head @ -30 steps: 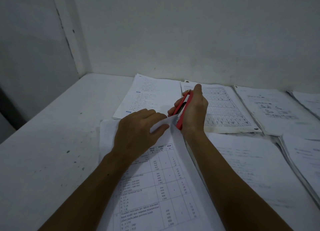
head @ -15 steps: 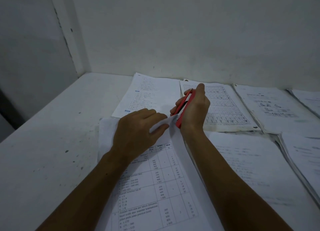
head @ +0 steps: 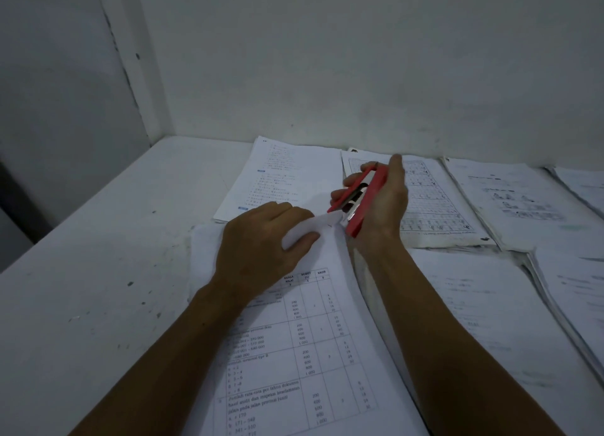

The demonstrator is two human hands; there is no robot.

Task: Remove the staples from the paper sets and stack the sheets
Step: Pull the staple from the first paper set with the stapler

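step: staple removal underway | left hand [head: 261, 239] pinching corner of paper set [head: 294, 354] at frame centre | right hand [head: 380, 206] clenching red staple remover [head: 362, 197] at that corner | left: more sets [head: 510, 203] lying on tabletop [head: 98, 255] at right, seemingly unprocessed | staple too small to tell

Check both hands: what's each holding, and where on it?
Right hand grips the red stapler around its body, thumb along the top. Left hand pinches the lifted top corner of the paper set.
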